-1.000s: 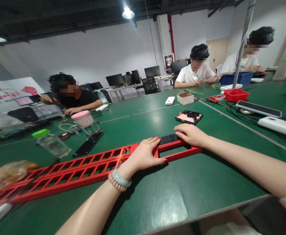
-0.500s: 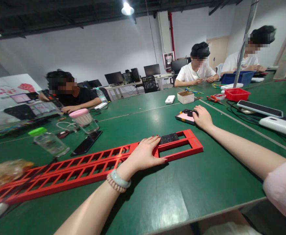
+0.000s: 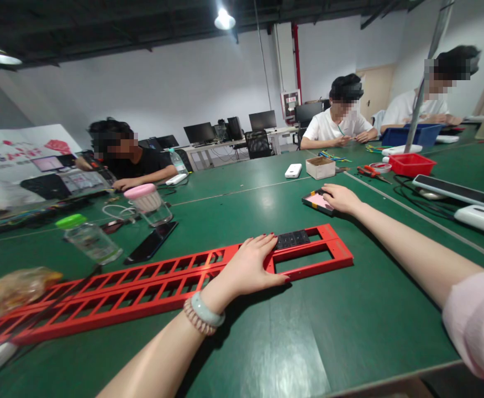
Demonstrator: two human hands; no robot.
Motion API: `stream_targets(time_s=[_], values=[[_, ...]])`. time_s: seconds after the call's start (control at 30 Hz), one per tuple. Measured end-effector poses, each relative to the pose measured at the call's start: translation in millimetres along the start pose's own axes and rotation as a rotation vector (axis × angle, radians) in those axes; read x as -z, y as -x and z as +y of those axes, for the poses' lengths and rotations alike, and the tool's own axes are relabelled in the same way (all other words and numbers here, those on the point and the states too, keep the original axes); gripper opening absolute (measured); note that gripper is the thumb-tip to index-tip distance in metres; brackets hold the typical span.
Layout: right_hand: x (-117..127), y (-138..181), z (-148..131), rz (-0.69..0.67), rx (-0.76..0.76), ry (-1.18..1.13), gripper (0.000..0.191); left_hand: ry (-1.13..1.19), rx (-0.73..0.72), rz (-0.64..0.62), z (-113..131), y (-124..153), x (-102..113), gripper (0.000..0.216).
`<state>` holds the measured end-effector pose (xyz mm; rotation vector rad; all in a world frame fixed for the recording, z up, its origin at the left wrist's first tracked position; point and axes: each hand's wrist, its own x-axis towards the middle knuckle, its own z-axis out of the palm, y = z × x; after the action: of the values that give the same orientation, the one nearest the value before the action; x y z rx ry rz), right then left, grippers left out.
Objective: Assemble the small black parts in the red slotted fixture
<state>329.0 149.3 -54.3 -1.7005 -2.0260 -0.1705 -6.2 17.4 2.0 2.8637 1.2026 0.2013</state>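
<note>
A long red metal frame [image 3: 142,287] with many rectangular slots lies across the green table [image 3: 308,342]. Black insert pieces [image 3: 292,239] fill a slot near its right end. My left hand [image 3: 252,265] lies on the frame just left of those pieces, fingers spread flat. My right hand [image 3: 339,198] reaches out to a small black tray with a pink bottom [image 3: 317,201] and rests over it, fingers curled down onto small black parts; whether it grips one is hidden.
Left of the frame stand a green-lidded jar [image 3: 87,239], a pink-lidded jar [image 3: 147,204] and a phone [image 3: 151,242]. A cardboard box [image 3: 320,166], red bin [image 3: 411,164] and white devices [image 3: 480,218] lie to the right. Three other people sit around the table.
My right hand left the frame's right end and reached forward to the pink-bottomed tray. My left hand stayed on the frame.
</note>
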Motion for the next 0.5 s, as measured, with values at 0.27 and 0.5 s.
stream_targets(time_s=[0.27, 0.5], values=[[-2.7, -9.7, 7.5, -0.273, -0.060, 0.042, 0.061, -0.016, 0.003, -0.013, 2.3, 0.0, 2.1, 0.090], [4.5, -8.3, 5.5, -0.256, -0.042, -0.015, 0.058, -0.007, 0.002, -0.010, 0.5, -0.5, 1.6, 0.090]])
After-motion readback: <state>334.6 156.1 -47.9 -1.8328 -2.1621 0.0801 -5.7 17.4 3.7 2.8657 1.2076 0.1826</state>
